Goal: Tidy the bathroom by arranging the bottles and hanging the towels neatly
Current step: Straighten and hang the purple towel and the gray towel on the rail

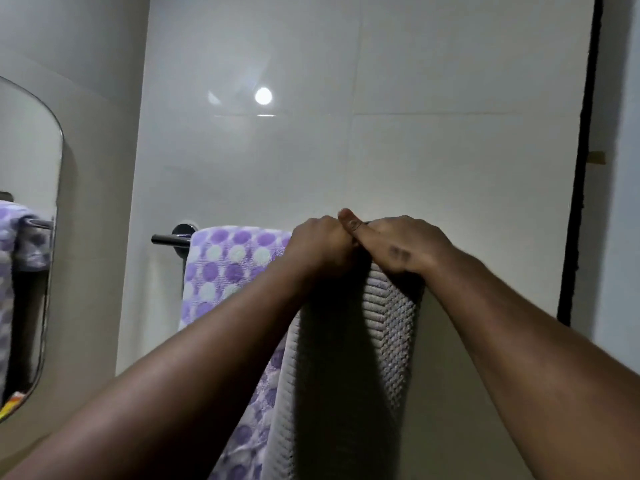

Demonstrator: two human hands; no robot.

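- Both hands are up at the towel rail point(169, 240), meeting near the centre of the view, just toward 3 o'clock.
- Left hand point(320, 245): curled into a closed grip on the top fold of the grey towel point(388, 327), knuckles toward the wall. What the fingertips do behind the fold is hidden.
- Right hand point(398, 245): lies over the same fold, fingers wrapped down behind it, thumb point(349, 220) raised and touching the left hand. It is pressed onto the cloth, not spread.
- Grey towel: bunched narrow at the top and hanging down toward 6 o'clock, between the forearms. Whether it already sits fully over the rail cannot be told; the hands cover that part.
- Spotted purple towel point(228, 258): draped over the rail at the 9 o'clock side of the hands, its edge touching or tucked under the grey one.
- Mirror point(31, 161) at far 9 o'clock reflects the purple towel. No bottles in sight.
- Judged step: seating and spreading the grey towel on the rail.
- Risks:
  - Towel stays bunched, so it hangs as a rope, not flat.
  - Uneven lengths front and back could let it slide off once released.
  - Spreading toward 9 o'clock may drag or crumple the purple towel.
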